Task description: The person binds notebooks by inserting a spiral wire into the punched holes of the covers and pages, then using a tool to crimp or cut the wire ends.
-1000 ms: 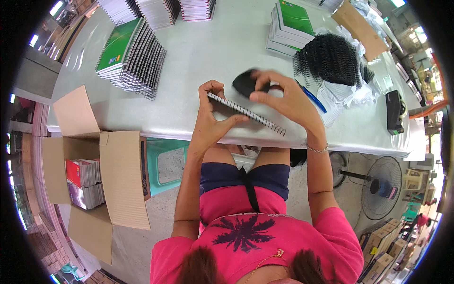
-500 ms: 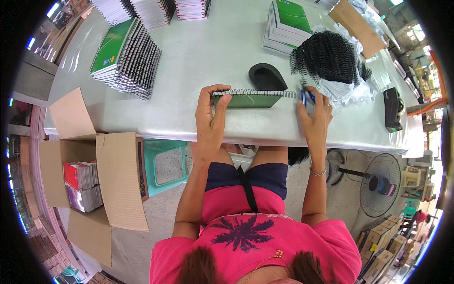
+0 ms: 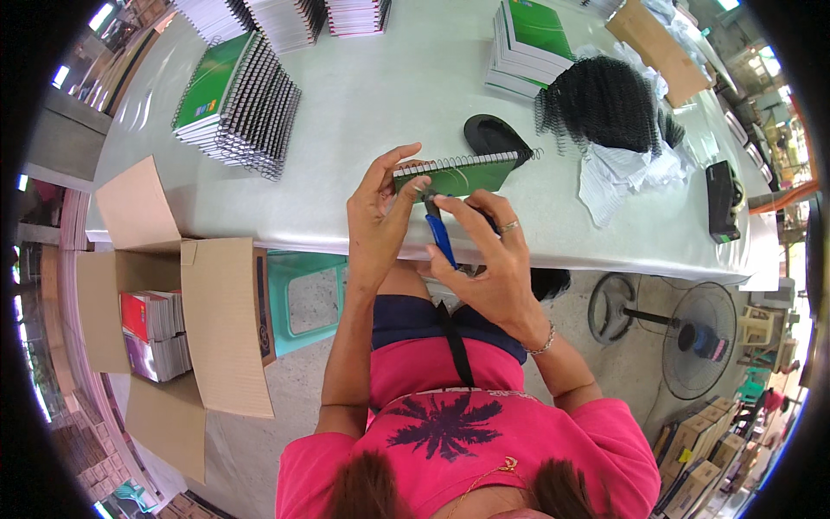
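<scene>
A green spiral-bound notebook [image 3: 456, 176] is held up over the near edge of the grey table [image 3: 389, 95], its wire spine on top. My left hand [image 3: 379, 216] grips its left end, fingers spread along the cover. My right hand [image 3: 489, 259] holds blue-handled pliers [image 3: 439, 233], whose tip touches the notebook's lower left corner near my left thumb. A black oval object [image 3: 493, 134] lies on the table just behind the notebook.
A stack of green spiral notebooks [image 3: 238, 104] lies at the table's left, another stack [image 3: 532, 43] at the back. A heap of black wire coils [image 3: 605, 99] rests on white paper at right. An open cardboard box [image 3: 164, 320] with books stands on the floor left; a fan [image 3: 692, 337] stands right.
The notebook has been lifted off the table and turned toward me. My right hand left the notebook's right end and brought the blue pliers to its left end beside my left hand.
</scene>
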`<state>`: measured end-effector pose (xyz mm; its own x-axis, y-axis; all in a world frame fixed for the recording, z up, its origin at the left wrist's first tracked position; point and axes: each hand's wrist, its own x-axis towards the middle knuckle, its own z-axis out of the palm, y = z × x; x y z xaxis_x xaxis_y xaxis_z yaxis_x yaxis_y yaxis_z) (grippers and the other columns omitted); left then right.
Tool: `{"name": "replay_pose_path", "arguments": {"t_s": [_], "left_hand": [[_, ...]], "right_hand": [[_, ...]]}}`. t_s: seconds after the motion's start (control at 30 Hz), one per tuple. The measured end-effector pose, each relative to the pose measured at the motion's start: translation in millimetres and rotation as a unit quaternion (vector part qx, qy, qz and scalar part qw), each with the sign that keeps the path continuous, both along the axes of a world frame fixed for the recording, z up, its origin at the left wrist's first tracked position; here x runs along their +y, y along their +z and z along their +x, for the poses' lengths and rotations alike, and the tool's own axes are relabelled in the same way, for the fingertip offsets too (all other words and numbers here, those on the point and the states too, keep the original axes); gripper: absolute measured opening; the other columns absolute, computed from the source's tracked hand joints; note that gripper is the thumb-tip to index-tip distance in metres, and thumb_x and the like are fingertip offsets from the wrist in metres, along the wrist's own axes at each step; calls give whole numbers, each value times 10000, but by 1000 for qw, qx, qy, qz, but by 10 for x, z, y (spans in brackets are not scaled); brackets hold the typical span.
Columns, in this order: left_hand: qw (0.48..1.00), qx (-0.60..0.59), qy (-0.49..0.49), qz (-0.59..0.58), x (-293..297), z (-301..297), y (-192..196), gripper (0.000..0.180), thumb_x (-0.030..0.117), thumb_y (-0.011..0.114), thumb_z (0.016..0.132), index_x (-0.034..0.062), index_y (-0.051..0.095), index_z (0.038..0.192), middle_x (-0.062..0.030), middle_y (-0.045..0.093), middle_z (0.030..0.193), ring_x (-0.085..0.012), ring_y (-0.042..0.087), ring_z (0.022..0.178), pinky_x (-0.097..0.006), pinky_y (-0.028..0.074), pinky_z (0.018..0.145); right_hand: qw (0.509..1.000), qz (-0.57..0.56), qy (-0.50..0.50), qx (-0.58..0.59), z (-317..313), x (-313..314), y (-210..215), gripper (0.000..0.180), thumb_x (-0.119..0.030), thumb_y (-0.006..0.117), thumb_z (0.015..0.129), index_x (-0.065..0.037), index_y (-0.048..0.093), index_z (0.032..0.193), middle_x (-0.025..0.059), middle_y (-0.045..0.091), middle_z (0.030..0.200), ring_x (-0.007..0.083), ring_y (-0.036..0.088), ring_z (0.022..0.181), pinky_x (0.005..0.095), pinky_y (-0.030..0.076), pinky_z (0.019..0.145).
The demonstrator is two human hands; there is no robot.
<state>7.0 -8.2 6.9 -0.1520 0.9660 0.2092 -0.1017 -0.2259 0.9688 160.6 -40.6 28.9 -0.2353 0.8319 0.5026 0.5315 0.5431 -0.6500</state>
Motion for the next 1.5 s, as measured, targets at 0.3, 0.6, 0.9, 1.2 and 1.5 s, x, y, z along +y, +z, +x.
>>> {"name": "replay_pose_path", "arguments": {"t_s": [0.3,0.6,0.9,1.2,1.5], "left_hand": [[994,108,17,-29,-41,-88,37,272,-33,523,940,10,660,1171,-121,735,981,-124,678,918,-255,518,796],[987,151,19,-50,-50,-107,42,220,-24,527,956,-39,647,1140,-82,723,971,-118,669,962,-249,523,827],[974,217,60,10,-65,-85,-36,237,-49,528,919,-31,639,1127,-132,737,962,-157,700,956,-269,539,800],[964,214,151,-51,-170,-181,452,225,68,682,897,38,707,1118,-2,670,792,-27,500,652,-191,406,590],[898,230,347,144,471,-1550,1338,483,400,654,942,96,612,1314,-105,682,1059,-164,630,984,-295,496,880]], "right_hand": [[999,46,0,-19,-125,25,-135,520,-163,767,729,-112,654,1233,166,579,1130,324,592,920,414,497,804],[998,60,-6,-29,-158,15,-185,534,-136,757,732,-101,652,1254,156,597,1076,312,598,836,400,511,751],[553,-544,327,540,88,240,-99,396,-131,616,935,-24,496,1297,145,607,1038,226,667,852,335,551,779],[965,-211,18,157,632,330,-36,324,-89,683,823,-42,638,1140,102,547,1074,223,564,1059,350,442,931],[975,-20,-204,-90,1125,588,-434,301,-80,660,820,-79,670,1120,184,554,1118,359,533,1078,449,385,965]]}}
